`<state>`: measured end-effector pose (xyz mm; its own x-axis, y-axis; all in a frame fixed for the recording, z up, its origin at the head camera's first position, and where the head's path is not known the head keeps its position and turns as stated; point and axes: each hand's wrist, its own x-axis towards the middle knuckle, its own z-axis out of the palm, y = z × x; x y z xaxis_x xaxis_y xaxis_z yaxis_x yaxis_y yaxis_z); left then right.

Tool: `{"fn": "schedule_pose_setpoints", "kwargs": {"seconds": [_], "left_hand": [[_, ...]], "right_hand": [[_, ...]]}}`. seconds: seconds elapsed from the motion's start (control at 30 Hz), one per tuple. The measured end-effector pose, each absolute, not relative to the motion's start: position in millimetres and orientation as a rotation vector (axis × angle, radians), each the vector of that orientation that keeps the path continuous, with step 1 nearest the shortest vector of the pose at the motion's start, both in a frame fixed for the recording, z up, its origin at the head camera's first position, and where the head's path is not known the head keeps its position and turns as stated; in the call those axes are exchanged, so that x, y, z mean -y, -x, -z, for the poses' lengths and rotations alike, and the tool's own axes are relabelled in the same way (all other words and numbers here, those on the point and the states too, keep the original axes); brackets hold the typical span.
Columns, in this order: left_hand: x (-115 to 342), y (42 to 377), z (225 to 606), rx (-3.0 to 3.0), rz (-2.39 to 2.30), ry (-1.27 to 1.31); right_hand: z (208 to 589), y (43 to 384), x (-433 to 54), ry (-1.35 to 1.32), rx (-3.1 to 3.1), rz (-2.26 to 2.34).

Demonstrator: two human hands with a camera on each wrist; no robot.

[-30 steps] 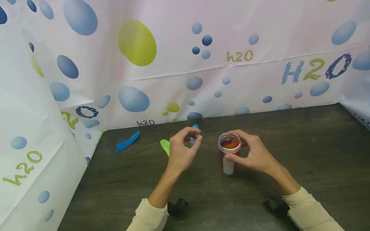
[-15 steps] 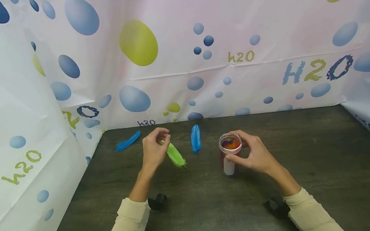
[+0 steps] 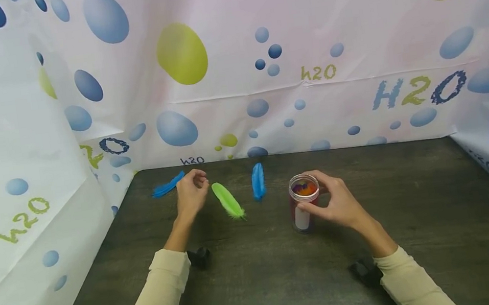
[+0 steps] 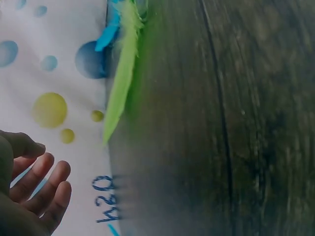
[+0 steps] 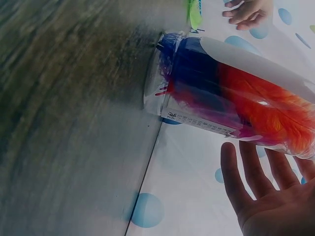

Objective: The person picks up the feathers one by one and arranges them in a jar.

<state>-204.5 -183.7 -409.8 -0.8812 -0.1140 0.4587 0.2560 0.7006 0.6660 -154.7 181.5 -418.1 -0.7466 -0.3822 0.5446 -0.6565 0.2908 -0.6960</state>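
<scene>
My right hand [image 3: 336, 200] grips the upper part of a clear jar [image 3: 301, 217] that stands upright without a lid. Through its wall, in the right wrist view, show orange, purple and dark blue feathers [image 5: 275, 108]. Over the far left of the table, my left hand [image 3: 191, 195] has loosely bent fingers and nothing between them. Just behind it lies a blue feather [image 3: 165, 188], partly overlapped by the hand in the head view. To its right rest a green feather [image 3: 228, 200] and another blue feather [image 3: 258, 181].
The dark wooden table [image 3: 262, 284] reaches back to a white sheet [image 3: 230, 46] with blue and green spots, which also hangs at both sides. Small black wrist devices [image 3: 199, 258] sit under the cuffs.
My left hand has moved left from above the right blue feather, past the green feather, to the left blue feather. My right hand and the jar have stayed in place.
</scene>
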Motion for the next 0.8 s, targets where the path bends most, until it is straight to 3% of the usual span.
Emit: {"fn": "schedule_pose_setpoints", "kwargs": {"seconds": [0.8], "left_hand": [[191,230,425,2.631,1.34,-0.227]], "right_hand": [[414,153,-182,-0.924,2.321,-1.445]]}}
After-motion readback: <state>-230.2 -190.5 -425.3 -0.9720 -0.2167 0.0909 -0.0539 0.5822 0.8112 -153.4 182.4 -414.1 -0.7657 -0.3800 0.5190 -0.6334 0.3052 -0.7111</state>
